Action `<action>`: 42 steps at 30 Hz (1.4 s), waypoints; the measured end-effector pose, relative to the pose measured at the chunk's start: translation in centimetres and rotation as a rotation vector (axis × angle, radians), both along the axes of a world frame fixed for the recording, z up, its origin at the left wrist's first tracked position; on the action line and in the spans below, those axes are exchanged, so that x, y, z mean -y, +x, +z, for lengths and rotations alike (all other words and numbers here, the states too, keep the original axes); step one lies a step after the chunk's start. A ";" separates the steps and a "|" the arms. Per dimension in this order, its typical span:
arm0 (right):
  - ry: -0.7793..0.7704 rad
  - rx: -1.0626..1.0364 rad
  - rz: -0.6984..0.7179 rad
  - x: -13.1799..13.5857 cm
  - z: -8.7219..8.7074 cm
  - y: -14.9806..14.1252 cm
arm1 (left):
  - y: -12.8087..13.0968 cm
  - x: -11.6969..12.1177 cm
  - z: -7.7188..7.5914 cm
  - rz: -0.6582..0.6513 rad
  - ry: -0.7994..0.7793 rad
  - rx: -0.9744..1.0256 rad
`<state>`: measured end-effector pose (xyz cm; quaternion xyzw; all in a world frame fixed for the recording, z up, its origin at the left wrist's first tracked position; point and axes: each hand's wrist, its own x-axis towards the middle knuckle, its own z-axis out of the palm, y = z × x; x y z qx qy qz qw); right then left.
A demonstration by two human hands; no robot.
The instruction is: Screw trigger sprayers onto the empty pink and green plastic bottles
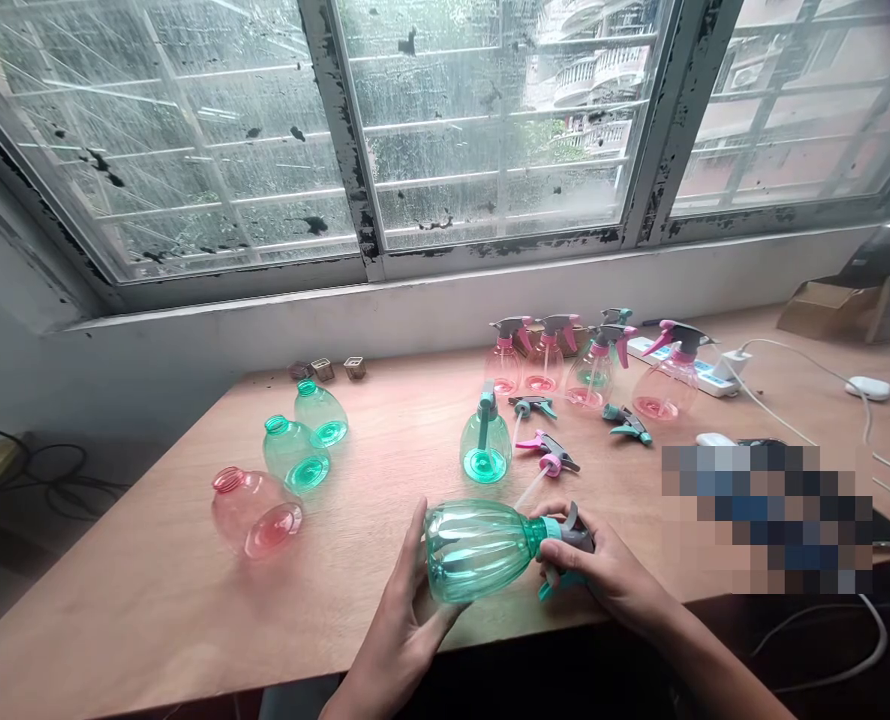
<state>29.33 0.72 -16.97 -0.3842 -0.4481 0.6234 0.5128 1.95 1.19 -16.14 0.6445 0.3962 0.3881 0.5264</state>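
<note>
A clear green spray bottle (475, 552) lies sideways between my hands above the table's front edge. My left hand (413, 590) is wrapped round its base. At the neck, my right hand (591, 560) grips the grey and teal spray head (565, 535), which sits on the bottle's mouth; whether it is fully screwed down I cannot tell. Just beyond stands a green spray bottle (486, 450) with its head on. Beside that lie a pink and grey spray head (551, 460) and two teal ones, one near (535, 406) and one farther right (629, 424).
Headless bottles stand at the left: one pink (257, 515), two green (295, 455). Several headed bottles (542, 365) line the back. A power strip (704, 375) with white cables, a cardboard box (827, 305) and a blurred-out item (767, 520) occupy the right. Small square pots (354, 369) sit by the wall.
</note>
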 end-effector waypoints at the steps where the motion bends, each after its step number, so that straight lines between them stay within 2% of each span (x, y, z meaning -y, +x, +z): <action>1: -0.001 -0.002 0.002 0.0 0.0 0.0 | 0.0 0.0 0.1 0.002 0.004 -0.022; 7: 0.012 0.017 0.020 0.1 -0.2 0.3 | -0.1 -0.2 0.7 0.016 0.025 -0.095; 15: 0.009 0.007 0.016 0.1 0.0 0.1 | 0.2 -0.2 -0.3 0.021 -0.002 0.024; 22: 0.016 0.012 0.021 0.0 -0.3 0.1 | 0.4 -0.1 1.2 0.028 -0.020 -0.035; 29: 0.018 0.007 0.012 -0.1 -0.1 0.1 | 0.3 -0.1 0.1 0.060 0.006 -0.020; 37: 0.016 0.040 0.050 0.1 0.1 0.1 | 0.2 0.0 1.1 0.039 0.039 -0.128; 42: 0.026 0.041 0.036 0.1 0.2 0.0 | 0.1 -0.2 0.5 0.053 0.064 -0.134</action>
